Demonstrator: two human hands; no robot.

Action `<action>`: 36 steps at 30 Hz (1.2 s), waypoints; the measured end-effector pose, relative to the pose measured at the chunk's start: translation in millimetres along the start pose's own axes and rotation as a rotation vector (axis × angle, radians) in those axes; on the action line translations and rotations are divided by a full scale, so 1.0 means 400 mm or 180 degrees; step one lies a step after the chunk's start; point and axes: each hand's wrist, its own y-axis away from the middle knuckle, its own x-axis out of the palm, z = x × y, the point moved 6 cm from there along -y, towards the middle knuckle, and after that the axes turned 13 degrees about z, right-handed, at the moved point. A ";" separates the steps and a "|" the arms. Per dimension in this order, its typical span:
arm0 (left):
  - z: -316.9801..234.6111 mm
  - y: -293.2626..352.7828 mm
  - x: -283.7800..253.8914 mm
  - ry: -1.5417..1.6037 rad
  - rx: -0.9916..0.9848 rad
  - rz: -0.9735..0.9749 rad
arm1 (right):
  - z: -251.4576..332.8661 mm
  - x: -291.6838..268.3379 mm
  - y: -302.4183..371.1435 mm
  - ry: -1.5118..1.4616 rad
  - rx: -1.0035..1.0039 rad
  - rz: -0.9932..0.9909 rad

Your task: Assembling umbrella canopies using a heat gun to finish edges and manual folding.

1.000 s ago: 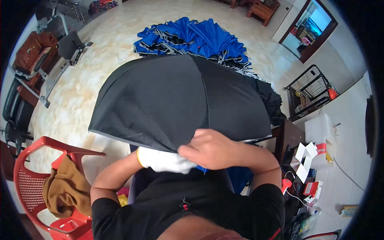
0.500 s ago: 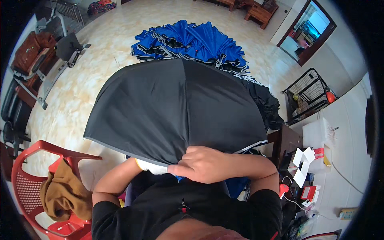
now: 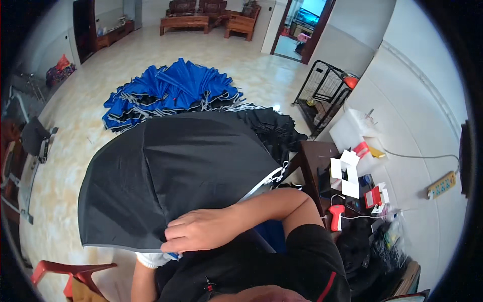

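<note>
A black umbrella canopy with a pale edge band is spread in a dome before my body. My right hand lies across its near rim beside a seam, fingers bent and closed on the fabric. My left hand wears a white glove. Only the cuff part shows below the rim, and its fingers are hidden under the canopy. White tie cords hang at the canopy's right edge. Beyond the canopy lies a heap of blue canopies with pale edges, next to a pile of black fabric.
On my right, a dark table holds an opened white box and a red-and-white tagging gun. A black wire cage stands behind it. A red plastic chair is at the lower left. Wooden furniture lines the far wall.
The view has swung to the right, so the room and blue heap appear farther left. The canopy's right edge with its cords now shows. My right hand still grips the near rim.
</note>
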 end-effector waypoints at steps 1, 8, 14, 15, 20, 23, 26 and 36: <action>0.012 -0.001 0.007 0.0227 -0.0095 -0.0025 | 0.005 -0.005 0.005 0.0030 0.0027 -0.0005; -0.020 -0.013 -0.011 0.0221 -0.0330 -0.0187 | 0.028 0.046 0.009 0.0591 -0.0141 0.0686; -0.015 -0.002 0.011 -0.0641 -0.0191 0.0089 | 0.006 0.020 0.009 -0.0489 -0.0298 0.0322; -0.009 0.001 0.014 -0.0643 -0.0187 0.0087 | 0.000 0.021 0.008 -0.0582 -0.0226 0.0391; -0.024 -0.022 -0.012 -0.0555 -0.0190 -0.0235 | -0.009 0.025 0.012 -0.0175 0.0053 0.0609; -0.023 -0.016 -0.025 -0.0388 -0.0309 -0.0614 | 0.007 0.010 0.009 0.0006 0.0101 0.0633; -0.015 -0.002 -0.020 -0.0584 -0.0380 -0.0701 | -0.003 0.010 0.007 -0.0008 -0.0019 0.0567; -0.017 -0.022 -0.034 -0.0535 -0.0336 -0.0600 | -0.009 0.020 0.003 0.0440 0.0006 0.0307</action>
